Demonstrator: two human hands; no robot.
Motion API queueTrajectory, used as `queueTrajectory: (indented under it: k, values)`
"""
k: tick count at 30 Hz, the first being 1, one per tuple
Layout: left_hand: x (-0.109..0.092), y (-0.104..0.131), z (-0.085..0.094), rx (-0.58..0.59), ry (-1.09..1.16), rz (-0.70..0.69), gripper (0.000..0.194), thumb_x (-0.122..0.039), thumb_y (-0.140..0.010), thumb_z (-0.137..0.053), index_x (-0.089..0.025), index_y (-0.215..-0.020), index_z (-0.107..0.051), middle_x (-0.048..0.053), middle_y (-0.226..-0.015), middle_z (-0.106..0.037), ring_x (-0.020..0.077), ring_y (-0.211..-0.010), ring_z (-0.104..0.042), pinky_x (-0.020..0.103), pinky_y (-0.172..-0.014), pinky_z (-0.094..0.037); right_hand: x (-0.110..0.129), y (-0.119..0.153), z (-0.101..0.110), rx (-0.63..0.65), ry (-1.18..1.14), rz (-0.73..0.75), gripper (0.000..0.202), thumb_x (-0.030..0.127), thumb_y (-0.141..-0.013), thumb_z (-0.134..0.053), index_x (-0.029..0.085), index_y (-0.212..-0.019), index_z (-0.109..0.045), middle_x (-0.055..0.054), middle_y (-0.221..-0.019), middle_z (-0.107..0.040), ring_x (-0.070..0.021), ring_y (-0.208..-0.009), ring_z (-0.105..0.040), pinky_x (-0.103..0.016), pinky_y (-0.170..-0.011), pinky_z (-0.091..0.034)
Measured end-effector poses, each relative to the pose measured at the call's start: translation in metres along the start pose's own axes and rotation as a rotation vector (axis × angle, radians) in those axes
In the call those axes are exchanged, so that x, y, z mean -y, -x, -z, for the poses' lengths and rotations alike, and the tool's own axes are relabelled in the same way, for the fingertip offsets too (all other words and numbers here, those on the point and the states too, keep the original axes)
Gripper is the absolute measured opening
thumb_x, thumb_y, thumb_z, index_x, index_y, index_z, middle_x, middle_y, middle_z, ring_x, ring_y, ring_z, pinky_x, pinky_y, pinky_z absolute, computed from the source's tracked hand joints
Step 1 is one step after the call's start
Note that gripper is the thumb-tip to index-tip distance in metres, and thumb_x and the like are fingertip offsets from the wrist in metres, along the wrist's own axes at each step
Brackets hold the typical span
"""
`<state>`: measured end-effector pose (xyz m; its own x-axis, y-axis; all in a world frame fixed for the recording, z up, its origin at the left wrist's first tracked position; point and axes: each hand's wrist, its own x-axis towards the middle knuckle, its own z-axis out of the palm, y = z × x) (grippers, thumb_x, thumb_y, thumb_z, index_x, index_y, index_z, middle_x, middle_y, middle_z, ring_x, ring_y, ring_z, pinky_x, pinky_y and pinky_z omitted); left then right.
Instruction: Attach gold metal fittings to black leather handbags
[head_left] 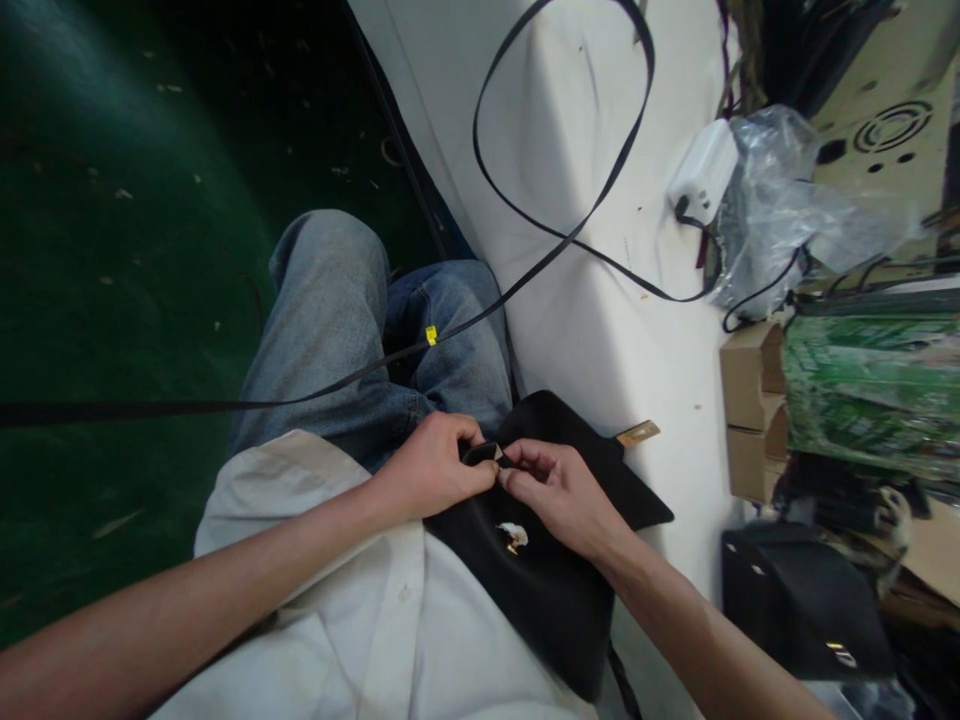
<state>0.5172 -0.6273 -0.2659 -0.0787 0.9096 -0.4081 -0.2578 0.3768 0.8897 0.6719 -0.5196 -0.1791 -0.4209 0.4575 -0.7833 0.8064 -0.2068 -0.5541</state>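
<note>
A black leather-like piece (555, 590) lies across my lap and the edge of the white surface, with a small gold fitting and a white scrap (514, 537) on it. My left hand (439, 465) pinches a folded black edge near the top of this piece. Close against it, my right hand (551, 485) pinches the same edge from the other side, the fingertips of both hands nearly touching. A brownish-gold metal tab (638, 433) sticks out beyond the piece's right side.
A long black strap (525, 275) with a yellow clip (431, 336) crosses my knees and loops over the white table (660, 370). At right are a white box-shaped device (703, 170), clear plastic, cardboard boxes (752, 410) and a black bag (802, 600).
</note>
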Motion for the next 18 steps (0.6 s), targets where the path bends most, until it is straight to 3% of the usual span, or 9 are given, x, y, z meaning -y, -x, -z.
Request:
queueTrajectory:
  k: [6,12,18]
  values:
    - [-0.008,0.001,-0.005,-0.074,-0.057,-0.042,0.014,-0.02,-0.072,-0.068,-0.02,-0.061,-0.058,-0.005,-0.063,-0.058,0.0132,-0.066,-0.054,0.029,-0.062,-0.035,0.001,-0.001,0.007,0.071,-0.005,0.009,0.018,0.034,-0.088,-0.074,0.017,-0.085,-0.07,0.003,-0.072,-0.06,-0.0114,-0.065,-0.047,-0.025,-0.059,-0.034]
    - [-0.007,0.001,-0.003,-0.046,-0.055,0.021,0.013,-0.025,-0.074,-0.07,-0.019,-0.065,-0.062,-0.005,-0.063,-0.058,0.0135,-0.066,-0.052,0.029,-0.06,-0.033,0.003,-0.005,0.017,0.149,0.041,-0.008,0.024,0.039,-0.089,-0.078,0.015,-0.092,-0.077,0.001,-0.078,-0.067,-0.013,-0.07,-0.051,-0.026,-0.065,-0.038]
    - [-0.027,-0.004,0.012,-0.021,-0.079,0.013,0.01,-0.026,-0.075,-0.071,-0.019,-0.08,-0.074,-0.003,-0.072,-0.068,0.0161,-0.07,-0.059,0.029,-0.062,-0.038,0.013,-0.01,0.01,0.062,-0.036,0.054,0.025,0.041,-0.085,-0.079,0.017,-0.082,-0.073,0.003,-0.067,-0.057,-0.011,-0.062,-0.041,-0.025,-0.058,-0.03]
